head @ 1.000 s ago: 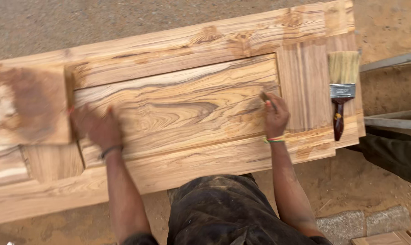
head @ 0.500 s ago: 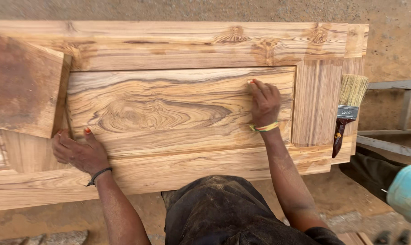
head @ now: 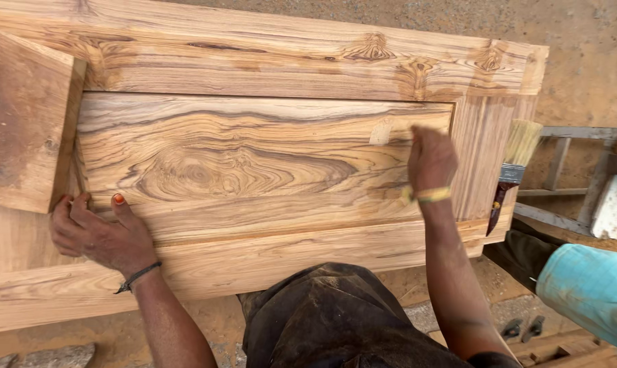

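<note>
Left hand presses the wooden door; right hand rubs its panel beside a paintbrush.

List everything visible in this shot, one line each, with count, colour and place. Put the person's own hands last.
wooden door: one, tan with dark swirling grain, lying flat across the frame
pale patch: one, light beige, on the door's raised panel by the right hand
wood block: one, brown, on the door at far left
paintbrush: one, pale bristles, dark red handle, on the door's right edge
metal frame: one, grey, at right beyond the door
ground: sandy brown, around the door
turquoise garment: one, lower right, another person's
left hand: one, resting on the panel's lower left corner
right hand: one, on the panel near the pale patch
</note>
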